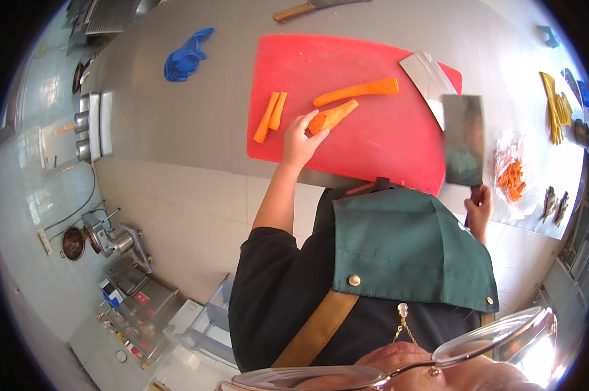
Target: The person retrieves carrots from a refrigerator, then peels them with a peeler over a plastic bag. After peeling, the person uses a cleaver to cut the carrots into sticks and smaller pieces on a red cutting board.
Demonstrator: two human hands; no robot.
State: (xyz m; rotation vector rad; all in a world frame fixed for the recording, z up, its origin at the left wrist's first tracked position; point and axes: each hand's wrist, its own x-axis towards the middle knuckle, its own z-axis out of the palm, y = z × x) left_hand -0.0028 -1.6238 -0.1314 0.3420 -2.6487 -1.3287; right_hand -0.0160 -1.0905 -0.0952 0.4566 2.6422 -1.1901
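My left hand holds a cut piece of peeled carrot between thumb and fingers on the red cutting board. Just beyond it lies a longer peeled carrot piece. To the left, two narrow carrot pieces rest side by side. My right hand grips the handle of a cleaver, its broad blade just off the board's right edge. A flat, pale metal piece like a blade lies across the board's right side; what it is exactly, I cannot tell.
Another wooden-handled knife lies beyond the board on the metal table. A crumpled blue glove or cloth is at left. On the right are orange carrot scraps on clear plastic, and yellow rubber gloves.
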